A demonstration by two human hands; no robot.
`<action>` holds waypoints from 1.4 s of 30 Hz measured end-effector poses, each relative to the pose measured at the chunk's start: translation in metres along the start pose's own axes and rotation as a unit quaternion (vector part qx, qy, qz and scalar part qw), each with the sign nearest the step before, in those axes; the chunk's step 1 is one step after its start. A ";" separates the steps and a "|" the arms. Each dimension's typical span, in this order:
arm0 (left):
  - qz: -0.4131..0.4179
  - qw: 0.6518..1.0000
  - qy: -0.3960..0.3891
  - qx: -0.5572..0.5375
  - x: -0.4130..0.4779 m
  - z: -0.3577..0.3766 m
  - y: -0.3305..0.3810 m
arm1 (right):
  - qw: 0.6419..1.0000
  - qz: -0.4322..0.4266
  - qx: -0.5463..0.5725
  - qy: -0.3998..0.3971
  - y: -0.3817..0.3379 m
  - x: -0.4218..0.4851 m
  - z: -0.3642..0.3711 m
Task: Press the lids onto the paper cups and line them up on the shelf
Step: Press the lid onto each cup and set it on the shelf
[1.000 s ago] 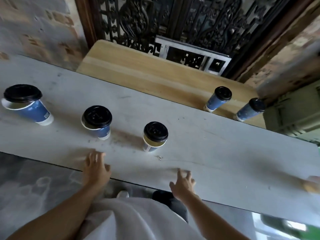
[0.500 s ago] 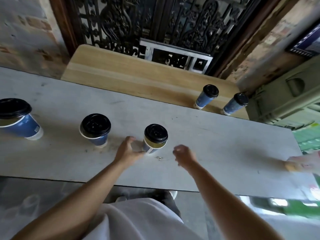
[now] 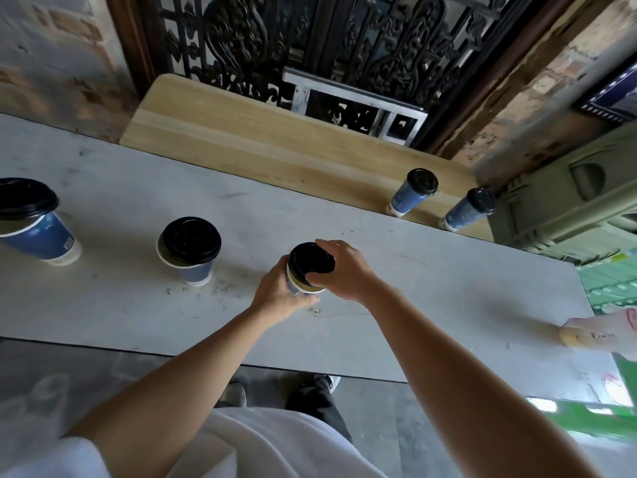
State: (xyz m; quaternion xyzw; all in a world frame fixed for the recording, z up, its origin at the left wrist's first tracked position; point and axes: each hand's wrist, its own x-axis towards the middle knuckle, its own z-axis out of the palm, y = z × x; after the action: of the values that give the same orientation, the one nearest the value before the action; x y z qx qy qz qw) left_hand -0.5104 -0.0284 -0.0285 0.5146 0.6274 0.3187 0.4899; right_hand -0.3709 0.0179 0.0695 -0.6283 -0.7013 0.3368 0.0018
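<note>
- Step in hand, as I judge it: pressing a lid onto the third of five cups. Two lidded cups, one (image 3: 412, 194) and the other (image 3: 467, 210), already stand side by side at the right end of the wooden shelf (image 3: 258, 143), close to the edge it shares with the counter.
- The cup being worked on (image 3: 299, 283) stands near the middle of the grey counter (image 3: 448, 305), about halfway between its front and back edges.
- Its black lid (image 3: 312, 259) sits off-centre. A crescent of the cup's pale rim shows on the near side, so the lid looks unseated.
- The left hand (image 3: 279, 298) is wrapped round the cup's side, gripping it to steady it.
- The right hand (image 3: 346, 272) is curled over the lid, fingers hooked round its far and near edges.
- Next move, by my reading: centre the lid, press down evenly all round the rim, then carry the cup to the shelf beside the other two.
- Two more cups wait toward the counter's left end, one (image 3: 189, 251) nearer and one (image 3: 32, 222) at the far left, both with lids resting crooked.
</note>
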 end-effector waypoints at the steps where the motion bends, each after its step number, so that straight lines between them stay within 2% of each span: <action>1: 0.003 1.000 0.006 0.000 -0.001 0.000 0.000 | 1.000 -0.007 -0.005 0.007 0.002 -0.002 -0.001; 6: 0.010 1.000 0.022 0.000 -0.002 0.005 -0.001 | 0.996 -0.065 -0.005 0.067 0.011 -0.015 -0.001; 12: 0.029 0.999 0.025 -0.014 -0.006 0.007 0.001 | 0.995 -0.085 -0.019 0.056 0.018 -0.021 0.009; 26: -0.007 0.999 0.001 -0.033 -0.009 0.009 -0.001 | 0.994 -0.101 -0.014 0.044 0.023 -0.020 0.021; 37: -0.057 0.996 -0.029 -0.067 -0.011 0.005 -0.002 | 0.981 -0.130 0.090 0.113 0.039 -0.024 0.047; 40: -0.087 0.993 -0.037 -0.064 -0.009 -0.005 0.001 | 0.980 -0.116 0.133 0.096 0.044 -0.024 0.046; 42: -0.105 0.986 -0.017 -0.127 -0.008 -0.013 0.002 | 0.974 -0.097 0.189 0.081 0.049 -0.025 0.046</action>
State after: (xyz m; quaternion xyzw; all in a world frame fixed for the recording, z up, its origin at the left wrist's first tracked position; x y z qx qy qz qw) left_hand -0.5219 -0.0341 -0.0205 0.3849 0.6238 0.3342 0.5925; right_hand -0.3420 -0.0269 0.0213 -0.5709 -0.6802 0.4095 0.2092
